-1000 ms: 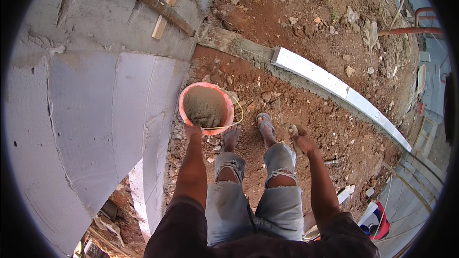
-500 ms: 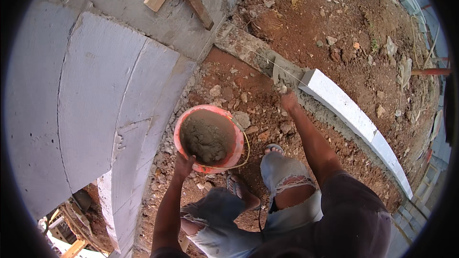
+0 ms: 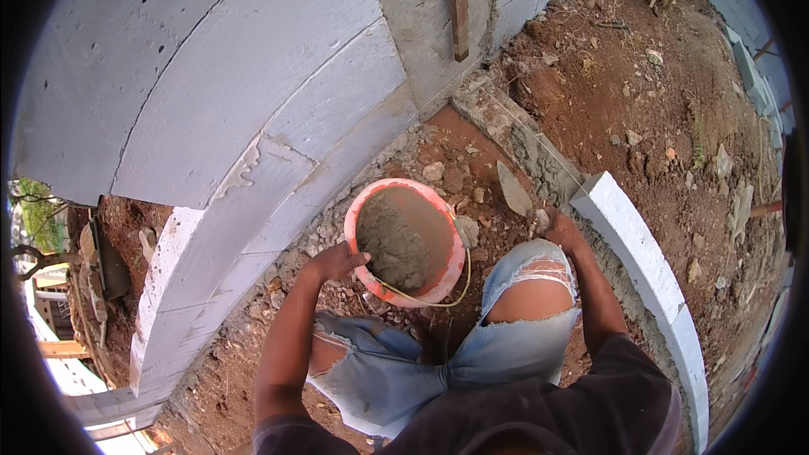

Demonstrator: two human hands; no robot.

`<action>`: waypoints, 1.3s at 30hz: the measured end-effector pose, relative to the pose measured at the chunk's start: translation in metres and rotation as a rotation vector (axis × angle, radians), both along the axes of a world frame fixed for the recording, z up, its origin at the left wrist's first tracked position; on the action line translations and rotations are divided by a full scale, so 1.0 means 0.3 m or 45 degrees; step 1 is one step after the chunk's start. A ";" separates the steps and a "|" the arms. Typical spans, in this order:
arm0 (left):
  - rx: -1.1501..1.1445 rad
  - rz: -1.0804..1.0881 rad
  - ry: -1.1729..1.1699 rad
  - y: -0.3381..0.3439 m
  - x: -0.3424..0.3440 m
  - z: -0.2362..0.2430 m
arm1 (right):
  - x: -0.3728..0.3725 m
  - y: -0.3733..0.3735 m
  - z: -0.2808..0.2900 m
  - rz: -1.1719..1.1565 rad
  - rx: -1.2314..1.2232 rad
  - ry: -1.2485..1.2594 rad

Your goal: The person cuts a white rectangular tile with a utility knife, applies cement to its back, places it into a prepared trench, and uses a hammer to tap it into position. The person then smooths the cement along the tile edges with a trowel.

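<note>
My left hand [image 3: 339, 261] is closed on the left rim of an orange-red bucket [image 3: 462, 263], its fingers hooked over the edge. Grey wet mortar [image 3: 394, 246] lies inside the bucket, and a thin yellowish handle hangs down its right side. Closed around a trowel's grip, my right hand [image 3: 565, 230] is just right of the bucket. The pointed trowel blade [image 3: 513, 189] reaches away from me, close beside a strip of mortar [image 3: 542, 160] spread on the footing. Right of that hand, a row of white blocks [image 3: 634, 232] begins at the strip's near end.
A pale block wall [image 3: 320, 42] curves along the left. Wooden pieces [image 3: 458, 8] lean at its far end. A thin string [image 3: 533, 129] runs over the footing toward the white blocks. Reddish soil with stones [image 3: 615, 109] spreads beyond, and rubble surrounds the bucket.
My right hand has drawn the trowel back toward me from over the mortar strip, its blade now showing broadside. The view has turned and shifted, and my knees are bent deeper.
</note>
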State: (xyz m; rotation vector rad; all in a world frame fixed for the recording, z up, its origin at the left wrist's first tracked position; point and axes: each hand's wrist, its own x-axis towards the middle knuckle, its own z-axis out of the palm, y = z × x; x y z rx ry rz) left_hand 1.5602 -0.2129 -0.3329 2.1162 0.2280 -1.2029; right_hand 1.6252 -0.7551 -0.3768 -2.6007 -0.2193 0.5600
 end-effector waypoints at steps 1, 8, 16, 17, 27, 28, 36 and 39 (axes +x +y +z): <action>-0.019 -0.006 -0.044 0.005 0.000 0.003 | -0.020 0.020 0.014 0.093 0.193 0.078; -0.051 -0.063 -0.051 0.051 0.030 -0.003 | 0.158 0.311 0.110 0.803 0.449 0.790; 0.311 -0.157 -0.473 0.071 0.034 0.065 | 0.240 0.420 -0.045 0.443 0.378 0.355; 0.389 -0.137 -0.562 0.077 0.032 0.080 | 0.230 0.367 -0.063 0.383 0.481 0.318; 0.385 -0.005 -1.162 -0.090 0.112 0.231 | -0.649 -0.104 -0.325 -0.628 0.290 0.262; 0.346 -0.062 -1.246 -0.123 0.103 0.221 | -0.796 -0.100 -0.330 -0.665 0.288 0.331; 0.082 -0.868 -1.598 -0.356 0.055 0.093 | -1.575 0.091 -0.045 -1.083 0.805 0.672; -0.098 -1.006 -1.627 -0.434 0.064 0.053 | -1.729 0.143 -0.034 -1.236 1.189 0.685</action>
